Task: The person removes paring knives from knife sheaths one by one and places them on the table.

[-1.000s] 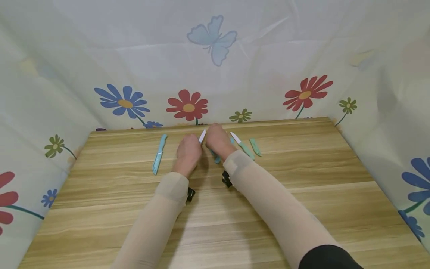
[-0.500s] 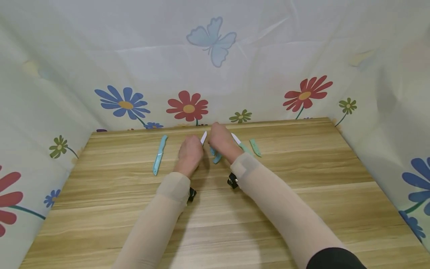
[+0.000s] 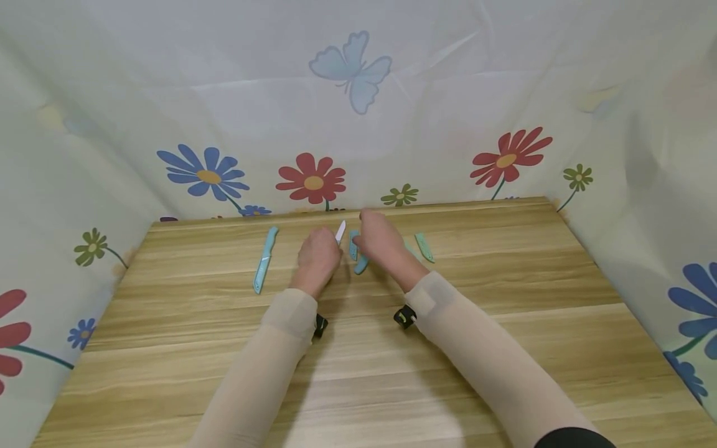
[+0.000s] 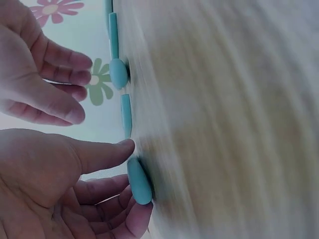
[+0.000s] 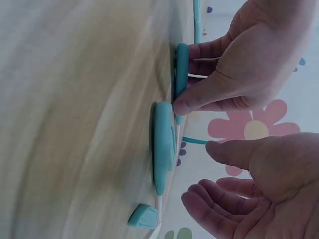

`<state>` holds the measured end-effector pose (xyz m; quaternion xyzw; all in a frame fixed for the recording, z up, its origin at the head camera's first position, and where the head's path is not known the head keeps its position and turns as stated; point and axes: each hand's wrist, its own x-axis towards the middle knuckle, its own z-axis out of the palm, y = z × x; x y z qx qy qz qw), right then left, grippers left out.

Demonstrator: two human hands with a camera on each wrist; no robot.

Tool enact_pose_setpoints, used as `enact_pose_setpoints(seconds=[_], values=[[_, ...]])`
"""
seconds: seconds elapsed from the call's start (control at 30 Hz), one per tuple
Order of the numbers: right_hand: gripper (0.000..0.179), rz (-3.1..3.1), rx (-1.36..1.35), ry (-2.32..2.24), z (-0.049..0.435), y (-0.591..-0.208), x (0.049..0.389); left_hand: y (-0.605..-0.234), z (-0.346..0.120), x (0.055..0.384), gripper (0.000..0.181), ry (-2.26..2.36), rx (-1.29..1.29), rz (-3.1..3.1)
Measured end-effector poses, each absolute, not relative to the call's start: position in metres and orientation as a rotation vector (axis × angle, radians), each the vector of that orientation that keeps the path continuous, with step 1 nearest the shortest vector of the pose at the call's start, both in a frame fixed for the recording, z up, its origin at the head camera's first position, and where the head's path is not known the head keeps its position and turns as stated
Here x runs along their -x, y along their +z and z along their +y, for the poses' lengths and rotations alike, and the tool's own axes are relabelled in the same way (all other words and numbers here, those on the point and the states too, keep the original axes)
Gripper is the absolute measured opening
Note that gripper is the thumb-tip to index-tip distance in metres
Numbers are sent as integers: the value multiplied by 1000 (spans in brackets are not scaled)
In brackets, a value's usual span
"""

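My left hand [image 3: 320, 254] pinches the turquoise handle [image 5: 182, 69] of a small knife between thumb and fingers, low over the table. Its white blade [image 3: 340, 231] points away toward the back. To the right of that blade lies a blue sheath [image 3: 353, 244], and beside it another blue knife handle [image 3: 361, 266], whose front part is hidden under my right hand [image 3: 385, 244]. That right hand hovers with loosely bent fingers and nothing between them, as the right wrist view shows [image 5: 234, 194]. Behind it, a green knife [image 3: 412, 250] is mostly covered.
A sheathed light-blue knife [image 3: 266, 260] lies to the left of my hands. At the right lies a light-green sheath [image 3: 424, 247]. The wooden table [image 3: 196, 348] ends at a flower-printed curtain [image 3: 241, 124] behind and at both sides.
My right hand has moved right and slightly toward me, uncovering the blue sheath and covering the green knife's blade. The left hand has stayed nearly in place with its knife.
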<state>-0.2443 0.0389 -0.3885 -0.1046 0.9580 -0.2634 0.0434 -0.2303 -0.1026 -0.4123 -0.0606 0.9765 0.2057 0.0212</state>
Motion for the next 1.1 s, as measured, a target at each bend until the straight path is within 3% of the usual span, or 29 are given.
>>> enact_pose_setpoints(seconds=[0.67,1.1], values=[[56,3088,548,-549,54,-392,208,-401,-118,219,31,501,152,3101],[57,3199,795,-348,65,-399,195,-388,-134,201,46,412,-25,3207]])
